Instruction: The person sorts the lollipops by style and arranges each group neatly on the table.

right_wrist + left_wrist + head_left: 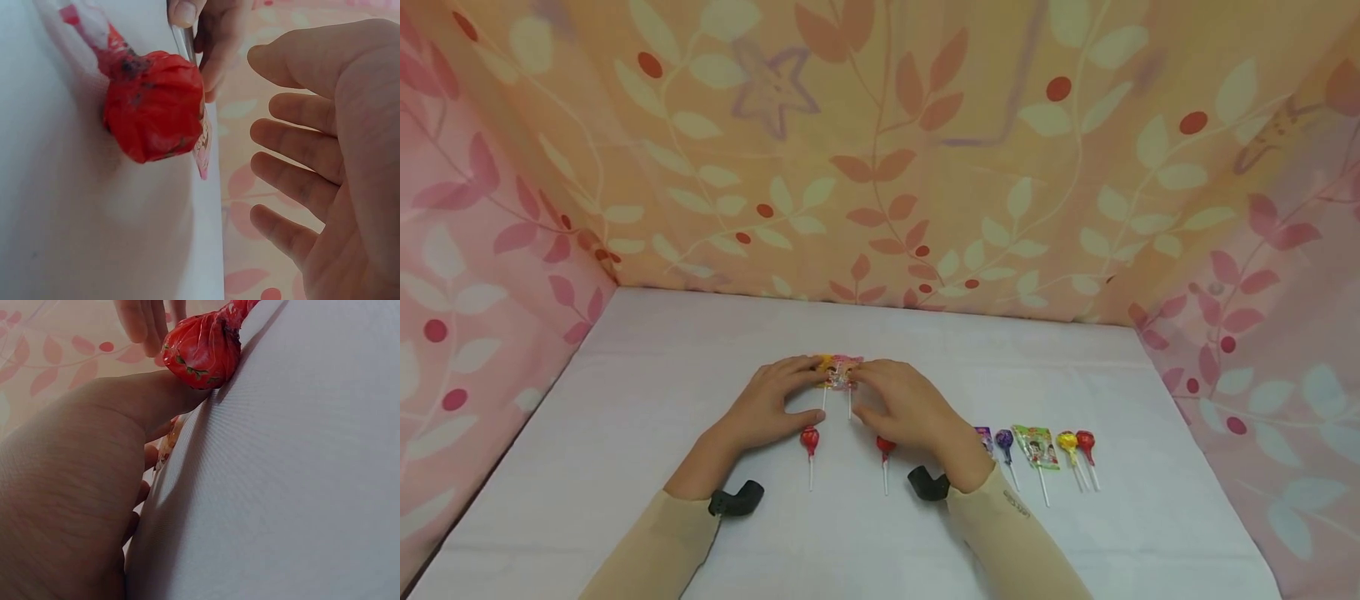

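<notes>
Two flat-wrapped lollipops lie side by side between the hands, one with a yellow wrapper (pixel 824 364) and one with a pink wrapper (pixel 844 372). At their left edge is the left hand (pixel 769 400), its fingers extended and thumb apart; the fingertips reach the wrapper. The right hand (pixel 912 407) is at their right side, its spread, relaxed fingers (pixel 294 140) holding nothing. A round red lollipop (pixel 809 440) lies just below the left thumb, close to it in the left wrist view. Another red lollipop (pixel 885 447) lies below the right hand, which partly hides its head.
Right of the right forearm lie a purple-wrapped lollipop (pixel 984 437), a round purple one (pixel 1005 442), a green-wrapped one (pixel 1037 447), a yellow one (pixel 1067 443) and a red one (pixel 1086 443). The white table (pixel 647 375) is bordered by floral curtains (pixel 880 167).
</notes>
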`<state>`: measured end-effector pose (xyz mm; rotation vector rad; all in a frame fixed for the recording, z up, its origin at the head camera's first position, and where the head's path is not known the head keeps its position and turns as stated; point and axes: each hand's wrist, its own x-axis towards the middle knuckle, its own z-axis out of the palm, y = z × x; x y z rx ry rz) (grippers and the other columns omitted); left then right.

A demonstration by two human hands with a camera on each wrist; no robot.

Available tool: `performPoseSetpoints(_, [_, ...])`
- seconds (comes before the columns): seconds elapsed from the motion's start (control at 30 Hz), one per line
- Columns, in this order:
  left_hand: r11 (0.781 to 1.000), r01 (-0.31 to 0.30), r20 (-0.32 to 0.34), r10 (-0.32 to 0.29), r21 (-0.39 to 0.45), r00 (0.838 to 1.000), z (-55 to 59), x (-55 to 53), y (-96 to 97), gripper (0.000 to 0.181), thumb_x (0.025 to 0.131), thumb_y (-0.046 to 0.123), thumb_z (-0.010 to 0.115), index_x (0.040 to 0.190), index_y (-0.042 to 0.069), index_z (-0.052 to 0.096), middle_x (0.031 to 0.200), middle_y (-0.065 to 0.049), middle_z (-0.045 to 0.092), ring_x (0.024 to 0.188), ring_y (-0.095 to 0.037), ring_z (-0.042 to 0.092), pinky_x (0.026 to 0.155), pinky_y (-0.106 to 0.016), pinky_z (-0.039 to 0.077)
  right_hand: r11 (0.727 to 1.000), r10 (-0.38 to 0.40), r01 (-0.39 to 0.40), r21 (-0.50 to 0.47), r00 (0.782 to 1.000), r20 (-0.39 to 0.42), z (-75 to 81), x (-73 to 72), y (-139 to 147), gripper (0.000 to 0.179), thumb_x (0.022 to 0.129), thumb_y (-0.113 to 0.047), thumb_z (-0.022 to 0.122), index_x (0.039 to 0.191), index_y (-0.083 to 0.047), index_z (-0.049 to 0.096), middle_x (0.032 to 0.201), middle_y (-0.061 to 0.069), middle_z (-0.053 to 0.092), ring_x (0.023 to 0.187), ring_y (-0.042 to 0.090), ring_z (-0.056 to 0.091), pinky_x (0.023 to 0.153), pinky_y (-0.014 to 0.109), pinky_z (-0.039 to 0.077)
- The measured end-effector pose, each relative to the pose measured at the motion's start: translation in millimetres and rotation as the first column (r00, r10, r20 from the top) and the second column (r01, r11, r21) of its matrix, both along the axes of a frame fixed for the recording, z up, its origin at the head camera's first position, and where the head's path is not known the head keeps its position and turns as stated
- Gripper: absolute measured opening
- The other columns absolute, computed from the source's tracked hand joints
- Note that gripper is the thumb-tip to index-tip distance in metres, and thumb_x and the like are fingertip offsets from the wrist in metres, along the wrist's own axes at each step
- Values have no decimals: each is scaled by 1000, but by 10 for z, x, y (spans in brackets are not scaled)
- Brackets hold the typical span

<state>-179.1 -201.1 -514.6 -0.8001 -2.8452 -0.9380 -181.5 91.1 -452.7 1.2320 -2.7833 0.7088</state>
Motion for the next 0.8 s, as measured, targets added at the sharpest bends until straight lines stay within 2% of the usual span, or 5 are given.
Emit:
performPoseSetpoints(0.43, [1000,2,-2,-2,-8,1000,-6,-11,17,62,93,44,86,150,28,68,167,-4,50,157,-34,40,125,-65,29,999,-22,21,32,1000,14,-14,94,78,52,103,-34,75,149,-13,65,148,1,67,142,22,58,124,47,42])
performPoseSetpoints(0.8, [1000,-5,-14,5,-10,1000,-38,-20,14,62,93,46,87,150,28,69,167,-3,51,156,-33,41,124,-63,31,1000,9,-7,19,997,-81,21,139,141,49,99,-28,79,143,-8,70,142,6,71,138,25,62,121,46,45])
